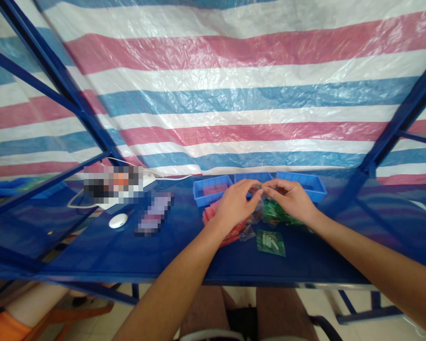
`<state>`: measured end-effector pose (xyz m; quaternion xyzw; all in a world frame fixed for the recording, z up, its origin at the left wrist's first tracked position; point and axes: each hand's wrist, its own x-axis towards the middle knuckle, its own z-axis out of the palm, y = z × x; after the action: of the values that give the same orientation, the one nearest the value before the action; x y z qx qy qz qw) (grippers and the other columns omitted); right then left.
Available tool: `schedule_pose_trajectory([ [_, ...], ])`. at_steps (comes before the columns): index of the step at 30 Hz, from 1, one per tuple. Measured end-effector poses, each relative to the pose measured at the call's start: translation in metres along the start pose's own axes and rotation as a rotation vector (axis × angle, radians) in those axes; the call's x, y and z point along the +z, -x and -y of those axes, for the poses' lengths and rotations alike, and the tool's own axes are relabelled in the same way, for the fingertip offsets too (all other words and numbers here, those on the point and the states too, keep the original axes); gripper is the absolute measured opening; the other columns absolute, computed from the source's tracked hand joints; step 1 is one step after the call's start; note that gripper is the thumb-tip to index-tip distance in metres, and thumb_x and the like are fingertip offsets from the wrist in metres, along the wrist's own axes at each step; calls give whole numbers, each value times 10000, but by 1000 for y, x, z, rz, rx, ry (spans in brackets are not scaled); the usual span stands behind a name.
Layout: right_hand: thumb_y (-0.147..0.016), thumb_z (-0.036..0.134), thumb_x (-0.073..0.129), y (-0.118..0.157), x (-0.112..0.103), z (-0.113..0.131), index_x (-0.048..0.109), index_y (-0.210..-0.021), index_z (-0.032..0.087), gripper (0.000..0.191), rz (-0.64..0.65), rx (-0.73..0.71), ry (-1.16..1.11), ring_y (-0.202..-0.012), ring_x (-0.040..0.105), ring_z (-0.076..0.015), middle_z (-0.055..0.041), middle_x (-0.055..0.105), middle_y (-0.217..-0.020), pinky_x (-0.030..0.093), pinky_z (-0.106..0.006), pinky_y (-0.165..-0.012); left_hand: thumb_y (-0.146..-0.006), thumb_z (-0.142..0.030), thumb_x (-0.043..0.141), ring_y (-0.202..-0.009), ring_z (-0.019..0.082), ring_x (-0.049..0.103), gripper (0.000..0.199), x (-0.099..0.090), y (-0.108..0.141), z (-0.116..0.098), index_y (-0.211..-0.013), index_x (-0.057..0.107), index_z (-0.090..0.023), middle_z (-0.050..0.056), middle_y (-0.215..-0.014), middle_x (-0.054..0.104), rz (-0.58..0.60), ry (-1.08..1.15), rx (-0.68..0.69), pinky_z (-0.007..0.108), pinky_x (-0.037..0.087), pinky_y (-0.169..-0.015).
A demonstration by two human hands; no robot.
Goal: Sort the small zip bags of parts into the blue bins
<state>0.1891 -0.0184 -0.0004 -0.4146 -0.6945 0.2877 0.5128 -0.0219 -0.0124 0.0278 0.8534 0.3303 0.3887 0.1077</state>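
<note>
My left hand (238, 201) and my right hand (289, 196) meet above the blue table, fingertips pinched close together. Whatever lies between them is too small to make out. Under my left hand is a pile of red plastic packets (210, 214). Green plastic packets (275, 213) lie beneath my right hand, with clear bags (247, 233) between the two piles. Nearer to me, a green transparent bag (271, 242) holding several pale strips lies flat by itself.
Blue bins (213, 199) line the back of the table; the left one has reddish contents, and another bin (310, 189) stands right. To the left are a white round case (118, 220), a blurred phone-like object (155, 214) and white cables (78, 206). Blue frame posts (404, 118) flank the table.
</note>
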Motion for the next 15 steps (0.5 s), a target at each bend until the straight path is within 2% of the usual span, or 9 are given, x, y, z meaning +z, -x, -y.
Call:
schedule_pose_trajectory([
  [3, -898, 547, 771, 0, 1, 4, 804, -1013, 248, 321, -3, 60, -124, -691, 697, -199, -35, 793, -858, 584, -348, -681, -992, -293, 637, -974, 207, 749, 242, -2, -1, -2, -1211, 700, -212, 56, -1098, 791, 16, 82, -34, 339, 573, -925],
  [5, -890, 548, 783, -1, 1, 5, 802, -1025, 246, 331, -12, 83, -168, -649, 682, -184, -32, 788, -842, 587, -335, -640, -974, -295, 660, -928, 199, 757, 272, -2, -2, -2, -1232, 696, -219, 45, -1052, 802, 32, 140, -89, 316, 581, -853],
  [9, -868, 545, 809, -1, 0, 5, 794, -1045, 248, 346, -9, 113, -245, -676, 707, -192, -38, 795, -877, 609, -335, -630, -967, -311, 667, -861, 187, 758, 288, 1, -2, 2, -1240, 695, -221, 42, -996, 807, 38, 237, -173, 289, 577, -772],
  [15, -802, 493, 882, -2, 2, 4, 754, -1087, 243, 400, 51, 133, -333, -782, 740, -206, -53, 802, -996, 636, -350, -707, -944, -272, 669, -891, 186, 757, 334, 5, -1, 7, -1272, 664, -211, 56, -1014, 797, -14, 369, -206, 287, 588, -797],
])
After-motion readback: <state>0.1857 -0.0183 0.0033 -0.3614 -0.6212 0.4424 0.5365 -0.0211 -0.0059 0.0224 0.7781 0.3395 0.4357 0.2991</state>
